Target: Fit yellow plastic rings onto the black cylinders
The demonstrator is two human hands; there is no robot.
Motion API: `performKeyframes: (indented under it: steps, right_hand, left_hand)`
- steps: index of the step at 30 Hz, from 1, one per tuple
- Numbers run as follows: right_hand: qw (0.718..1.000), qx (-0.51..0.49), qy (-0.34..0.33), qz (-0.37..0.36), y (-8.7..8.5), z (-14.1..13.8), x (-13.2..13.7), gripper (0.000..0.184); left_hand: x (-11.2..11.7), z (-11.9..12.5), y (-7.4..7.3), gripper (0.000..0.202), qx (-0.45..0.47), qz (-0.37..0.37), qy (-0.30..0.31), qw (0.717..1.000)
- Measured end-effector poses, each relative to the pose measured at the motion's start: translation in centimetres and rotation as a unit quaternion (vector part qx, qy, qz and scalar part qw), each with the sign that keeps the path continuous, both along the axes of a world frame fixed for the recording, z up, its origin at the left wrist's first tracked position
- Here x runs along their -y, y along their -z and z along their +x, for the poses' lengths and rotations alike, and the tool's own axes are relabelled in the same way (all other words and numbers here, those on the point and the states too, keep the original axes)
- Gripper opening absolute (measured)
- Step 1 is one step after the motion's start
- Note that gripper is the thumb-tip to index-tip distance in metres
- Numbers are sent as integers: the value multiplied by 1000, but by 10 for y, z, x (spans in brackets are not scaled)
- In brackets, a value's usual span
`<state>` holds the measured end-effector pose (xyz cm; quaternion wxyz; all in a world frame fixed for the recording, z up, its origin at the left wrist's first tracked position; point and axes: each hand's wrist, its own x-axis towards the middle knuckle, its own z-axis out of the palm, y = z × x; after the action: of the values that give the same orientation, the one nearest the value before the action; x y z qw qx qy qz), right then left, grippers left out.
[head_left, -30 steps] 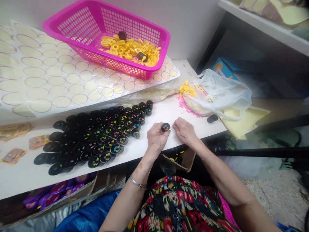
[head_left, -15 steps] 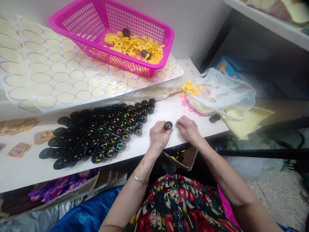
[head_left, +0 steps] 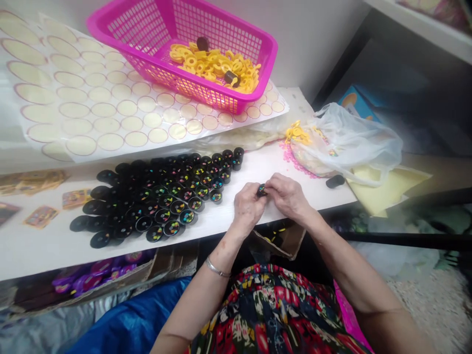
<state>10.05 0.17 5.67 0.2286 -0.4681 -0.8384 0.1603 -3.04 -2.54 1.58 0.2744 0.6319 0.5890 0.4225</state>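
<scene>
My left hand (head_left: 250, 209) is closed around a small black cup (head_left: 262, 190) with coloured bits inside, held just above the table's front edge. My right hand (head_left: 286, 194) meets it from the right, fingers pinched together at the cup's rim; whatever they may hold is too small to make out. To the left, rows of similar black cups (head_left: 177, 206) stand close together on the white table (head_left: 217, 223), many showing coloured bits inside. Beyond my right hand lie scattered pink bits (head_left: 295, 158) and a pile of yellow ring-shaped pieces (head_left: 297, 132).
A pink basket (head_left: 254, 93) of yellow pieces rests on sheets of oval labels (head_left: 110, 140) at the back. A clear plastic bag (head_left: 357, 140), a lone black cup (head_left: 335, 181) and yellow paper (head_left: 391, 189) lie right. Below the edge is a cardboard box (head_left: 295, 241).
My right hand has moved left from beside the cup to its rim, and the two hands now meet there. The whole view has shifted slightly.
</scene>
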Motion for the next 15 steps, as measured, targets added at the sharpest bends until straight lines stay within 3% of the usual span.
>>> performKeyframes:
  steps: [9, 15]
  right_hand:
    - [988, 153, -35, 1, -14, -4, -5, 20]
    - [981, 187, -59, -1, -17, -7, -7, 24]
  left_hand:
    - [0, 0, 1, 2, 2, -13, 0, 1000]
    - [0, 0, -2, 1, 4, -13, 0, 1000]
